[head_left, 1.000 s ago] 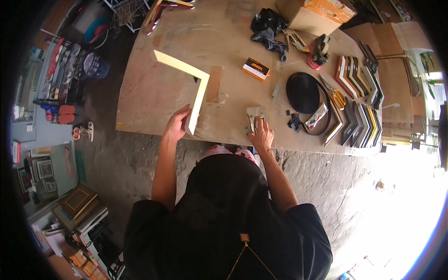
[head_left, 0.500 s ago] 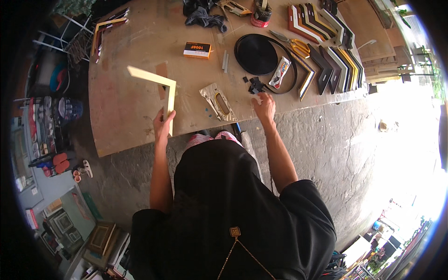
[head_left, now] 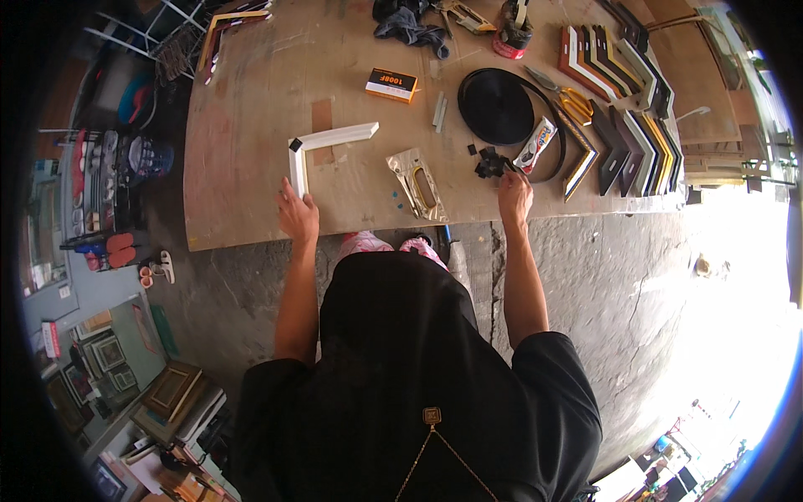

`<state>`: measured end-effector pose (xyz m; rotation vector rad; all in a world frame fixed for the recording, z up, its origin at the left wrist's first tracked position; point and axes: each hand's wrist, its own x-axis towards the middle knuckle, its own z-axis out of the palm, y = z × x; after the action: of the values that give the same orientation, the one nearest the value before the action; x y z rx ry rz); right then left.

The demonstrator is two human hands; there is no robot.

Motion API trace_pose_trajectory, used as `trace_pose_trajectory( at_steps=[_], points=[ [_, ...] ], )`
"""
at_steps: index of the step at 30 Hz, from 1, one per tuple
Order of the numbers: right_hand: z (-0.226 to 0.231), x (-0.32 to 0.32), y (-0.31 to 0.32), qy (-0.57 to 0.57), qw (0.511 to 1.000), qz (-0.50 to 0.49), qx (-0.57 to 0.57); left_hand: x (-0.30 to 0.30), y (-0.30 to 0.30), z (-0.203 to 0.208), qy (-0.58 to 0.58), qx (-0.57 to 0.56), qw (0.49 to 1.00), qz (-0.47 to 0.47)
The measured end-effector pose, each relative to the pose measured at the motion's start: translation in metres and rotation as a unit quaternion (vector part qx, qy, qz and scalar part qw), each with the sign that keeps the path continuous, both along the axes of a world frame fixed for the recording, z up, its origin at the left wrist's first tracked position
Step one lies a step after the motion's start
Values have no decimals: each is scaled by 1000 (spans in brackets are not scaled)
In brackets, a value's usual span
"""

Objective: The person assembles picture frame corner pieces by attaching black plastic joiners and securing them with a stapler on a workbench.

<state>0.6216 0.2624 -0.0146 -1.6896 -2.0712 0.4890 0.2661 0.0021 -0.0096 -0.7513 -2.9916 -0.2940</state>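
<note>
My left hand [head_left: 299,212] grips the lower leg of a white L-shaped frame corner [head_left: 339,135] at the left of the table. A small black square [head_left: 295,144] sits on the joint of that corner. Over at the right, the fingertips of my right hand [head_left: 515,197] are pinched together at a heap of small black square pieces [head_left: 490,164]; whether a piece is between them is hidden. Between my hands lies a metal staple gun [head_left: 416,186]. A coil of black strip [head_left: 496,106] and a white packet [head_left: 535,144] are just beyond the right hand.
Farther back are an orange-and-black box [head_left: 391,84], yellow-handled scissors [head_left: 575,107], a red-banded can [head_left: 512,38], a dark cloth [head_left: 410,32] and another staple gun [head_left: 467,17]. Rows of frame corner samples [head_left: 640,155] fill the table's right side. The cardboard-covered table's [head_left: 242,184] near edge is in front of me.
The frame corner has been turned over: its white face and black square now show, and its joint is at the left. My right hand has moved onto the black pieces. The view has shifted.
</note>
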Motion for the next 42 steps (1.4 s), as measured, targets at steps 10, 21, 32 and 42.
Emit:
trace_pose_trajectory(
  at_steps=[10, 21, 32, 42],
  points=[
    [30, -57, -43, 249, 956, -157, 0, -116, -26, -17, -79, 96, 979, -162],
    [88, -179, -108, 578, 718, -133, -364, -93, 63, 80, -336, 308, 830, -320],
    [43, -224, -155, 394, 808, 8, -438, -8, 43, 46, -596, 330, 730, -57],
    [29, -149, -107, -31, 952, 289, -92, -2, 58, -1, -565, 348, 744, 78]
  ],
)
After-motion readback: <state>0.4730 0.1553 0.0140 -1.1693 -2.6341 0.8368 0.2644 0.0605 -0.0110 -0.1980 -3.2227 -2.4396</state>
